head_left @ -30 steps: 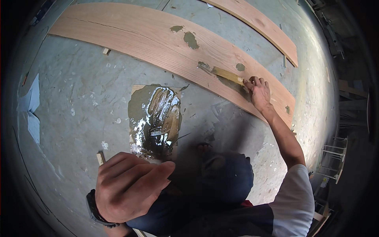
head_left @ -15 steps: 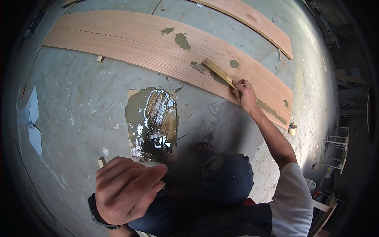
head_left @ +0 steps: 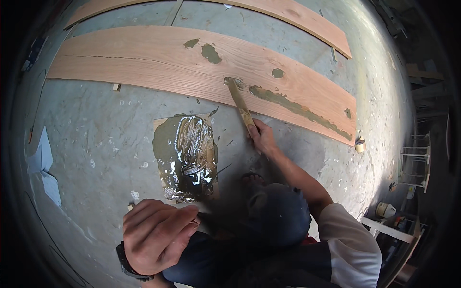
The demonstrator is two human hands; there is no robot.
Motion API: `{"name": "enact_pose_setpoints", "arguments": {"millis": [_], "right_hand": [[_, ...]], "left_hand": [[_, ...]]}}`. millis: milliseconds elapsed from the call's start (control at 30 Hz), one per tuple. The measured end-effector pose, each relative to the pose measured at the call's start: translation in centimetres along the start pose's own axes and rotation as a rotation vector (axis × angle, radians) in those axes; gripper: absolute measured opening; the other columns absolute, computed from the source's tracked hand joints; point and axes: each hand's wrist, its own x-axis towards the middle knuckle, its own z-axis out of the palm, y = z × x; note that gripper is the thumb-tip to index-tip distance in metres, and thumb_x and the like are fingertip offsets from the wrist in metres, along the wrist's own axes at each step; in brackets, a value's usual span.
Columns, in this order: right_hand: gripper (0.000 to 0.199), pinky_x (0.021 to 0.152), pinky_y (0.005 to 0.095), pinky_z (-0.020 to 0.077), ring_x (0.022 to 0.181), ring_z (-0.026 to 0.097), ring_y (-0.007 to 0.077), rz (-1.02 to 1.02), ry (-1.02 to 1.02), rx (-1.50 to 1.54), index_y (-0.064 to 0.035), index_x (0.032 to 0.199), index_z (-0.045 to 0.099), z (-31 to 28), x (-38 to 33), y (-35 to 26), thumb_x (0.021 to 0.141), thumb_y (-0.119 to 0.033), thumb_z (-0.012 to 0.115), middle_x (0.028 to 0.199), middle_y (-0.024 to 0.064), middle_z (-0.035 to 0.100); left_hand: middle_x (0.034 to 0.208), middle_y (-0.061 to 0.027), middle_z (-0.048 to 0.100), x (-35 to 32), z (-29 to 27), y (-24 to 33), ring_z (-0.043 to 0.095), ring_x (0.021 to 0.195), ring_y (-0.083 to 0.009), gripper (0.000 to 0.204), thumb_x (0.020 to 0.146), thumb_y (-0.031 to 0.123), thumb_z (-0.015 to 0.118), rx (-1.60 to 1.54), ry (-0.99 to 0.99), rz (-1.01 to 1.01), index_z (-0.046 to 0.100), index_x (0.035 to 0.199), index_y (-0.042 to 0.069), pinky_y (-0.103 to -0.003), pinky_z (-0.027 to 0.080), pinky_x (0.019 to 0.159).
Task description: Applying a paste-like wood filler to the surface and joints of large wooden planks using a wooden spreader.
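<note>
1 head-worn fisheye view, facing down

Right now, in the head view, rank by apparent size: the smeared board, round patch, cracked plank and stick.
1. Cracked plank
2. Smeared board
3. Stick
4. Round patch

Two hands, two planks, one stick

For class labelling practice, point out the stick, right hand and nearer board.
Stick (head_left: pixel 238 101), head view: mid-length.
Right hand (head_left: pixel 264 139), head view: back of hand.
Nearer board (head_left: pixel 199 79), head view: bare top face.
</note>
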Motion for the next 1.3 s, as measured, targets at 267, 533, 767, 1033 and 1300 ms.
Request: {"name": "enact_pose_setpoints", "arguments": {"millis": [267,533,767,1033,1300], "right_hand": [[0.025,0.053,0.0288,0.0484,0.057,0.061,0.0129,0.204,0.204,0.283,-0.0012,0.122,0.066,-1.9,-3.0,0.9,0.104,-0.015,0.055,0.072,0.0044,0.067],[0.045,0.076,0.0338,0.0500,0.084,0.060,0.0226,-0.066,0.333,-0.290,-0.0036,0.131,0.066,2.4,-2.4,0.1,0.089,-0.014,0.076,0.102,0.0131,0.062],[0.049,0.078,0.0326,0.0493,0.086,0.058,0.0226,-0.008,0.469,-0.319,-0.0035,0.133,0.064,2.5,-2.5,1.2,0.085,-0.005,0.077,0.101,0.0116,0.056],[0.045,0.080,0.0327,0.0499,0.088,0.060,0.0237,-0.194,0.273,-0.107,-0.0017,0.134,0.062,5.5,-0.8,-1.4,0.090,-0.009,0.072,0.106,0.0131,0.062],[0.027,0.072,0.0350,0.0532,0.073,0.066,0.0197,-0.187,-0.446,-0.342,-0.0052,0.125,0.067,0.0,-1.4,-3.1,0.102,-0.015,0.058,0.085,0.0127,0.072]], "left_hand": [[0.074,-0.0106,0.072,-0.8,-0.8,-0.3,0.066,0.062,-0.0258,0.026,0.076,0.008,0.079,0.018,0.013,-0.056,0.069,0.098,-0.003,-0.037,0.050,0.062],[0.073,-0.0103,0.072,-0.8,-0.4,-0.8,0.066,0.063,-0.0257,0.025,0.077,0.009,0.078,0.006,0.012,-0.043,0.069,0.098,-0.002,-0.036,0.051,0.063],[0.078,-0.0106,0.072,-1.1,-1.4,-0.8,0.068,0.063,-0.0274,0.031,0.077,0.008,0.082,0.022,-0.035,-0.015,0.069,0.105,-0.001,-0.036,0.051,0.059],[0.078,-0.0115,0.072,-0.7,-1.3,-1.0,0.068,0.062,-0.0276,0.029,0.078,0.008,0.081,0.018,-0.044,-0.002,0.070,0.102,-0.002,-0.036,0.051,0.059],[0.069,-0.0154,0.067,-3.8,-2.6,-0.6,0.061,0.058,-0.0210,0.047,0.087,0.012,0.075,-0.086,0.640,-0.198,0.057,0.125,-0.008,-0.033,0.049,0.064]]}}
